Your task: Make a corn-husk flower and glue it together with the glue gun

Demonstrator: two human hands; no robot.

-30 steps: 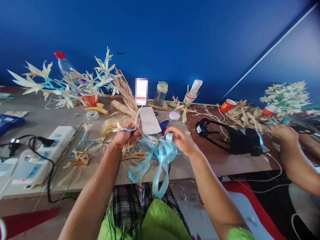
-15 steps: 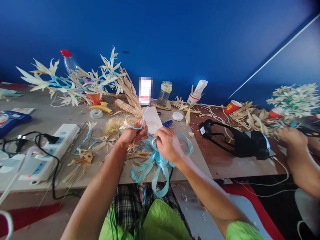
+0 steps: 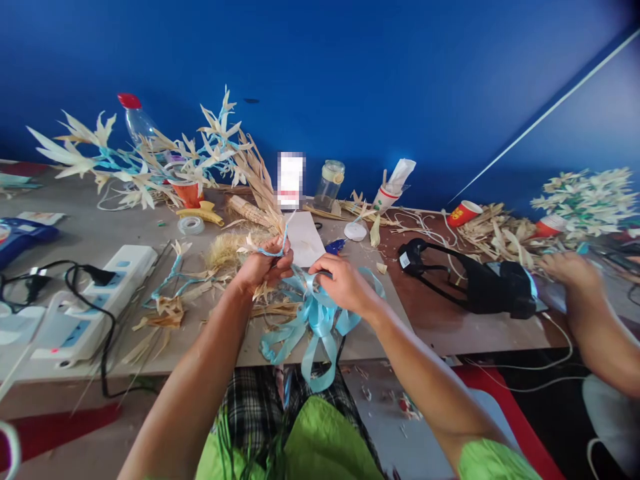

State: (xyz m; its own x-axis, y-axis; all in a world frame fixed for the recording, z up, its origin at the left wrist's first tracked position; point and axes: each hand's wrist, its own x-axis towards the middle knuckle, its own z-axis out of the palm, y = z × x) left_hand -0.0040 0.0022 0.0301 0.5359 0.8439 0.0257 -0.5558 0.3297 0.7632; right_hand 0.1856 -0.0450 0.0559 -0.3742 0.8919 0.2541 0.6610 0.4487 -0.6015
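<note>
My left hand [image 3: 263, 267] is closed round a sprig of dried pale husk leaves [image 3: 260, 183] whose stem is wound with thin blue ribbon. Just to its right my right hand [image 3: 340, 283] pinches a loose bundle of light blue ribbon [image 3: 313, 327], whose loops hang over the table's front edge towards my lap. The two hands are a few centimetres apart, joined by the ribbon, above scattered husk scraps [image 3: 165, 313] on the grey table [image 3: 90, 230].
White power strips [image 3: 95, 303] with black cables lie at the left. A husk-flower branch [image 3: 145, 160], a red-capped bottle [image 3: 135, 120], a tape roll [image 3: 191, 225], a jar [image 3: 331, 183] and paper cups stand behind. A black strapped device [image 3: 480, 283] lies at the right, beside another person's hand [image 3: 567, 270].
My right hand came in from the right, carrying the ribbon up close to my left hand, then shifted slightly right. My left hand has kept its grip on the sprig.
</note>
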